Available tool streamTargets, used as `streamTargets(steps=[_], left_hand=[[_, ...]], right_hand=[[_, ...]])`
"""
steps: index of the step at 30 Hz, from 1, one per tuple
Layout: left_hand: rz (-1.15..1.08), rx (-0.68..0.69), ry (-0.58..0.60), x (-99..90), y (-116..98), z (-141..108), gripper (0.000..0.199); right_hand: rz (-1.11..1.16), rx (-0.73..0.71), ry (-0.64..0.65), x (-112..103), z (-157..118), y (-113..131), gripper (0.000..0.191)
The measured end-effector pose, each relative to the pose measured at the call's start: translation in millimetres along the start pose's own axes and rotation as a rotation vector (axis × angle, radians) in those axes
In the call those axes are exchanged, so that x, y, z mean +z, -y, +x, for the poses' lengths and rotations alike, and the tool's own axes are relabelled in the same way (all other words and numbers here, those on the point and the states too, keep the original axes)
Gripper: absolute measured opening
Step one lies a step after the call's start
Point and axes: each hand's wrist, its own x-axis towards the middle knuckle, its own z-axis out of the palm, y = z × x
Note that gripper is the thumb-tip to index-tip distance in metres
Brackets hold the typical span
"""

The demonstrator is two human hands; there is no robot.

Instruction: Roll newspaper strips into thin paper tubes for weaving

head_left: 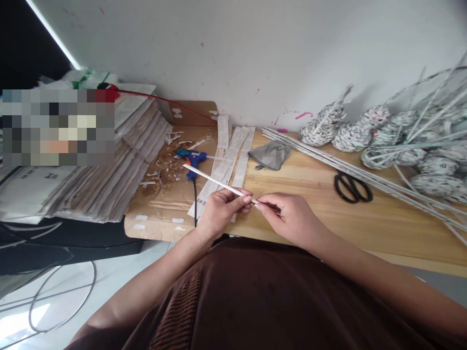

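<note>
A thin, white rolled paper tube (215, 180) slants in front of me, its far end up and to the left near the glue gun. My left hand (226, 206) pinches it between thumb and fingers, close to its near end. Right beside it, my right hand (288, 214) grips the near end with thumb and forefinger; its other fingers are curled. Under and behind the tube lie several printed paper strips (240, 167). A blue hot glue gun (195, 159) rests on a cardboard sheet (156, 214), its cord running toward the table's front edge.
Newspaper stacks (142, 131) stand at the left. A grey cloth (272, 154), black-handled scissors (353, 187) and long paper tubes (328, 160) lie on the wooden table (302, 182). Several woven paper shapes (355, 135) sit by the wall. Paper scraps (171, 146) litter the cardboard.
</note>
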Motion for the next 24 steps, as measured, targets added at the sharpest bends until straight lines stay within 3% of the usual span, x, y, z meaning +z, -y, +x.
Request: streamTargets(steps=[7, 14, 24], left_hand=[[0.048, 0.06, -0.009, 0.2, 1.2, -0.3, 0.02], [0.011, 0.056, -0.019, 2.6, -0.9, -1.8, 0.03], [0.053, 0.1, 0.018, 1.3, 1.8, 0.9, 0.026]], right_hand=[[-0.067, -0.057, -0.003, 2.4, -0.7, 1.3, 0.026], [-0.086, -0.061, -0.037, 5.4, 0.0, -1.6, 0.024], [0.149, -0.049, -0.192, 1.1, 6.6, 0.2, 0.016]])
